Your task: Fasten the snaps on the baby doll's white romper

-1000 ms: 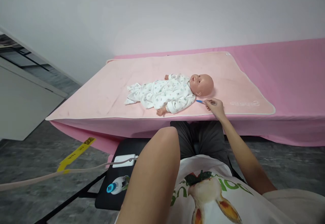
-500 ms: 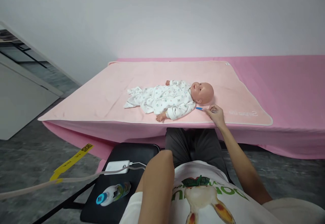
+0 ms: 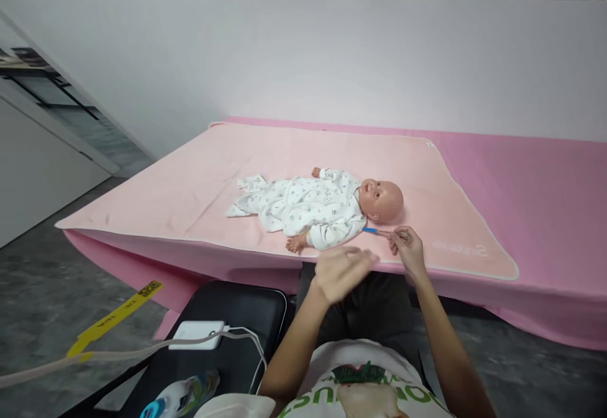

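A baby doll [image 3: 317, 205] lies on its back in a white patterned sleepsuit, its head [image 3: 382, 201] to the right. My right hand [image 3: 408, 246] is beside the head, its fingers closed on a slim stick with a blue end [image 3: 370, 230]. That blue end points left, close to the doll's shoulder; I cannot tell whether it touches. Nearer to me, my left hand [image 3: 342, 272] is at the table's front edge, below the doll's sleeve. Its fingers are stretched out and blurred by motion, with nothing seen in them.
A pale pink mat [image 3: 190, 184] lies over a darker pink cloth [image 3: 545, 215] on the table, against a white wall [image 3: 303, 64]. On a black chair [image 3: 237, 304] at the left are a white power bank [image 3: 196, 334] with a cable and a bottle [image 3: 183, 396].
My left hand has come up from near my body to the table's front edge. The right hand still holds the blue-ended stick near the doll's head. The view has tilted up.
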Demonstrator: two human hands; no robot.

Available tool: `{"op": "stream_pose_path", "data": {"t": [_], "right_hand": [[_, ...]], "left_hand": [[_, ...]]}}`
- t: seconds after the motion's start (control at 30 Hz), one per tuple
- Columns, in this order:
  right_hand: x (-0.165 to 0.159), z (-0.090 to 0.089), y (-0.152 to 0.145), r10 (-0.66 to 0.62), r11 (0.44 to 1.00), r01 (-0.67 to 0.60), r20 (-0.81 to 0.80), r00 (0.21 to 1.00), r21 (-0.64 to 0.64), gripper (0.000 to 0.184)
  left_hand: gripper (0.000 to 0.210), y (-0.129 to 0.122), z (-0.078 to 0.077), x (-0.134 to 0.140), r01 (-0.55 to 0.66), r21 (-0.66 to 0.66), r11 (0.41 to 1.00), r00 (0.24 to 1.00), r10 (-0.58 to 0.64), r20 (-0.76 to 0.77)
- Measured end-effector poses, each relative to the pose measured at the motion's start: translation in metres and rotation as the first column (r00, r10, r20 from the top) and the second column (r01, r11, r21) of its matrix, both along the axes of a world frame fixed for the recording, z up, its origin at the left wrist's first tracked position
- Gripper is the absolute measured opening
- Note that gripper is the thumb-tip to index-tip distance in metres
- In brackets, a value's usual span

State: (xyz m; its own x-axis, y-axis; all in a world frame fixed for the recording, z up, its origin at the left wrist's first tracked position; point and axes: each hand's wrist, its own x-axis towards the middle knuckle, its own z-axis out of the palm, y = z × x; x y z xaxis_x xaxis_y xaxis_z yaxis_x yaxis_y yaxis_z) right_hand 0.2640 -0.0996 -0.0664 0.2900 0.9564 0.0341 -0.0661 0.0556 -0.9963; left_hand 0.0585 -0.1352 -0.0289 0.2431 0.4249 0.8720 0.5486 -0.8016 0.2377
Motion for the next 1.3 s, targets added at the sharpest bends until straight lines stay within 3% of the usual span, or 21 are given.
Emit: {"op": "stream_pose_path", "data": {"t": [0.1,0.2,0.3,0.47,0.8,0.93,1.17,1.3], "right_hand": [[0.003,0.002,-0.004,-0.002,0.993,0.008,0.048,0.999,-0.119,0.032],[0.010,0.002,-0.006,0.023,0.988,0.004,0.172,0.985,-0.153,0.027],[0.020,0.001,-0.007,0.090,0.985,-0.046,0.270,0.959,-0.167,0.024],[0.035,0.004,-0.004,0.211,0.957,-0.127,0.324,0.922,-0.261,0.026],[0.048,0.023,0.006,0.383,0.902,-0.282,0.306,0.871,-0.327,0.033],[0.048,0.027,0.009,0.390,0.884,-0.270,0.284,0.876,-0.382,0.036],[0.052,0.025,0.010,0.397,0.844,-0.264,0.212,0.893,-0.467,0.037],[0.054,0.017,0.009,0.332,0.828,-0.165,0.232,0.914,-0.536,0.044]], "left_hand": [[0.005,0.059,0.014,0.001,-0.269,0.148,0.952,0.962,0.257,0.095],[0.018,0.100,0.018,0.001,-0.371,-0.020,0.928,0.929,0.371,-0.004],[0.027,0.118,0.012,0.005,-0.382,-0.167,0.909,0.918,0.353,-0.182],[0.030,0.124,-0.005,0.011,-0.400,-0.245,0.883,0.892,0.313,-0.327],[0.015,0.121,-0.005,0.006,-0.277,-0.312,0.909,0.955,0.224,-0.194],[0.017,0.119,-0.005,0.006,-0.242,-0.309,0.920,0.964,0.190,-0.188],[0.018,0.117,-0.007,0.005,-0.284,-0.265,0.922,0.946,0.224,-0.233],[0.019,0.114,-0.005,0.005,-0.298,-0.242,0.923,0.941,0.242,-0.235]]}}
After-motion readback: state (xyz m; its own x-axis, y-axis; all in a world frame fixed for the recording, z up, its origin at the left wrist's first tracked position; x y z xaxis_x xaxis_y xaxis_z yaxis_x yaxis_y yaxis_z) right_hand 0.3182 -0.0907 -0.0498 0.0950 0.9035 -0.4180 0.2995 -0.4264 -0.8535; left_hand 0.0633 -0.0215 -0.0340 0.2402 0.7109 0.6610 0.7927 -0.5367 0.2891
